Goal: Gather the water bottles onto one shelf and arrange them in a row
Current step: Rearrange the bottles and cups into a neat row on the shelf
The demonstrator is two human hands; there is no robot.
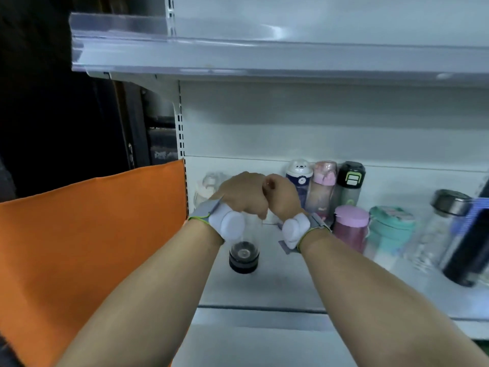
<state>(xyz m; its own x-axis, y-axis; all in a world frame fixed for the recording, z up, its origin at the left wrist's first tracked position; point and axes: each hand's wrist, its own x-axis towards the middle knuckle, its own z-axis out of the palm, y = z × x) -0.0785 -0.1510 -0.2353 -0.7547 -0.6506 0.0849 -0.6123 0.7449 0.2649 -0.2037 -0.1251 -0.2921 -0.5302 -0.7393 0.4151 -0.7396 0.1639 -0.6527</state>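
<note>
Shelf [264, 287], water bottles: cluster standing toward the right back [324, 186]; black-capped clear bottle [243, 256] standing alone near the left front edge. Left hand [243, 193] and right hand [280, 194] curling together behind it; grip hidden, cannot tell. Advice: be keeping each bottle upright, setting it touching its neighbour.

Orange panel [92, 247] beside shelving

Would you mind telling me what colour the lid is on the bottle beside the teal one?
Pink, on the pink-lidded bottle; the head view shows it best.
</note>
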